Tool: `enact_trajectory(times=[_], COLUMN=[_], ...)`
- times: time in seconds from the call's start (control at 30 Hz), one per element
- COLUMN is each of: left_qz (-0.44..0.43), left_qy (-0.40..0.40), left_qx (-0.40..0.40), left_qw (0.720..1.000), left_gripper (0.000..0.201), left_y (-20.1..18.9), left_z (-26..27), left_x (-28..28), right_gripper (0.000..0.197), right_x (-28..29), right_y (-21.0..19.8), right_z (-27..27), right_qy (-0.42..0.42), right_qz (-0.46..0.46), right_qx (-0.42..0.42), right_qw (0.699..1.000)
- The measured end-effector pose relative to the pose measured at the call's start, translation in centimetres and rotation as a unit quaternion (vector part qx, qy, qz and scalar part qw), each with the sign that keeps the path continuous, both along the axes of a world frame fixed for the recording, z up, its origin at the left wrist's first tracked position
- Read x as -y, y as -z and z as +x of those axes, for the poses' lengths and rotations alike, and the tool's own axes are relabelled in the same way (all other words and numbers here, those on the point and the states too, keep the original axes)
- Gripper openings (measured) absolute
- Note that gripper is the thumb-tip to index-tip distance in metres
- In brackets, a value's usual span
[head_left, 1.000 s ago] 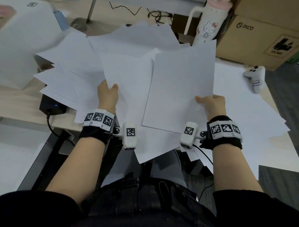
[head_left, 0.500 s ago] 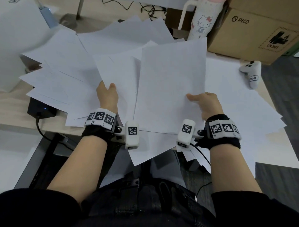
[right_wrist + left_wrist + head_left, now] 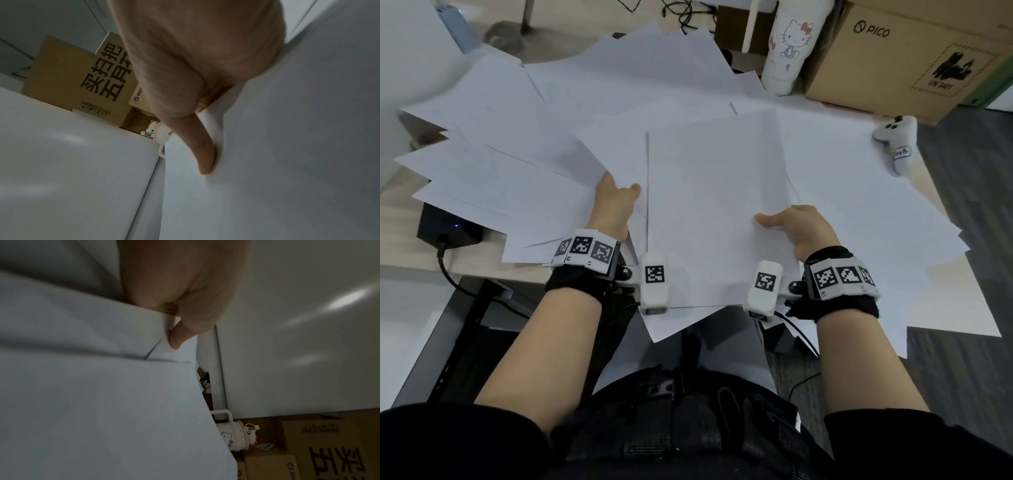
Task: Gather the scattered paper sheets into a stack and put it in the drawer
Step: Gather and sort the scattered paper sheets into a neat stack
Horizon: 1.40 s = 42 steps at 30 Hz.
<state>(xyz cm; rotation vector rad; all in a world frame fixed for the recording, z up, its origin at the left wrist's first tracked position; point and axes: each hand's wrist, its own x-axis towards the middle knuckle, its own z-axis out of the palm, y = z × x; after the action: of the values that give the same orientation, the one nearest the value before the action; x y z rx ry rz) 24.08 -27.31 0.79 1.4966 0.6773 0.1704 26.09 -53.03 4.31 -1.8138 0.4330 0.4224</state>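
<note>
We note loose sheets [image 3: 493,154] fanned across the desk [image 3: 400,219] at left, ungathered. Left hand [image 3: 614,205] pinches the sheets beneath; right hand [image 3: 796,228] pinches the top sheet [image 3: 715,205], thumb on top. More sheets lie right. Stack barely begun; drawer not seen.

I am looking at what seems an office or lab workroom. A pale wood desk [image 3: 400,205] on a dark metal frame is carrying loose white paper sheets [image 3: 517,113], a white handheld controller [image 3: 897,144] and a cartoon-cat tumbler [image 3: 789,44]. Cardboard shipping boxes [image 3: 914,51], one printed PICO, are standing behind it, cables are trailing over the floor, and grey carpet is showing at right.
</note>
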Motion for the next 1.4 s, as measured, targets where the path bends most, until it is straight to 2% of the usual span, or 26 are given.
enact_trajectory(times=[0.03, 0.1, 0.2, 0.37, 0.47, 0.5, 0.57, 0.6, 0.67, 0.77, 0.83, 0.87, 0.93, 1.0, 1.1, 1.2, 1.4], left_qz=[0.008, 0.019, 0.050, 0.057, 0.028, 0.018, 0.008, 0.010, 0.023, 0.035, 0.015, 0.007, 0.029, 0.054, 0.049, 0.038, 0.028], left_qy=[-0.002, -0.007, 0.011, 0.080, 0.117, 0.130, 0.147, 0.147, 0.151, 0.141, 0.116, 0.109, 0.108, 0.102, 0.084, 0.082, 0.083], left_qx=[0.008, 0.035, 0.062, 0.093, 0.084, 0.087, 0.102, 0.106, 0.124, 0.156, 0.174, 0.181, 0.214, 0.252, 0.317, 0.353, 0.321], left_qw=[1.000, 0.999, 0.997, 0.991, 0.989, 0.988, 0.984, 0.983, 0.980, 0.977, 0.978, 0.977, 0.970, 0.961, 0.943, 0.931, 0.943], left_gripper=[0.023, 0.024, 0.026, 0.030, 0.031, 0.036, 0.065, 0.063, 0.048, 0.051, 0.050, 0.044, 0.017, 0.008, 0.010, 0.011, 0.012], left_y=[-0.2, -0.5, -1.7, -4.1, -4.8, -4.8, -5.0, -5.3, -5.7, -6.3, -6.7, -6.9, -7.7, -8.5, -9.8, -10.4, -9.3], left_z=[-0.2, -0.4, -0.8, -1.7, -2.3, -2.4, -2.7, -2.8, -2.8, -2.8, -2.8, -2.8, -2.8, -3.0, -3.1, -3.4, -4.1], left_x=[0.0, -0.3, -1.0, -2.2, -2.7, -2.8, -3.1, -2.9, -2.5, -1.9, -1.5, -1.3, -0.6, -0.4, 0.1, 0.9, 2.6], right_gripper=[0.037, 0.016, 0.009, 0.027, 0.020, 0.017, 0.015, 0.014, 0.009, 0.008, 0.014, 0.019, 0.016, 0.012, 0.016, 0.021, 0.043], right_x=[0.2, 0.7, 1.0, 0.4, -0.1, -0.3, -0.7, -0.8, -1.0, -1.4, -1.5, -1.6, -1.6, -1.6, -1.0, -0.5, 0.3], right_y=[-0.1, -0.2, -0.9, -2.0, -2.4, -2.5, -2.6, -2.5, -2.5, -2.6, -2.9, -3.1, -3.7, -4.5, -5.5, -5.6, -4.4], right_z=[0.0, 0.1, 0.1, 0.4, 0.9, 1.1, 1.2, 1.3, 1.2, 1.1, 0.9, 0.7, 0.4, 0.0, -0.2, -0.6, -1.6], right_qy=[0.008, 0.019, 0.025, 0.007, -0.016, -0.024, -0.039, -0.046, -0.051, -0.036, -0.015, -0.007, -0.002, 0.003, 0.017, 0.030, 0.027], right_qz=[0.003, 0.011, 0.030, 0.074, 0.093, 0.097, 0.105, 0.108, 0.111, 0.111, 0.120, 0.126, 0.147, 0.178, 0.219, 0.251, 0.271], right_qx=[0.005, 0.025, 0.065, 0.116, 0.129, 0.131, 0.134, 0.138, 0.153, 0.193, 0.224, 0.241, 0.281, 0.320, 0.364, 0.369, 0.319], right_qw=[1.000, 0.999, 0.997, 0.990, 0.987, 0.986, 0.985, 0.984, 0.981, 0.974, 0.967, 0.962, 0.948, 0.930, 0.905, 0.894, 0.908])
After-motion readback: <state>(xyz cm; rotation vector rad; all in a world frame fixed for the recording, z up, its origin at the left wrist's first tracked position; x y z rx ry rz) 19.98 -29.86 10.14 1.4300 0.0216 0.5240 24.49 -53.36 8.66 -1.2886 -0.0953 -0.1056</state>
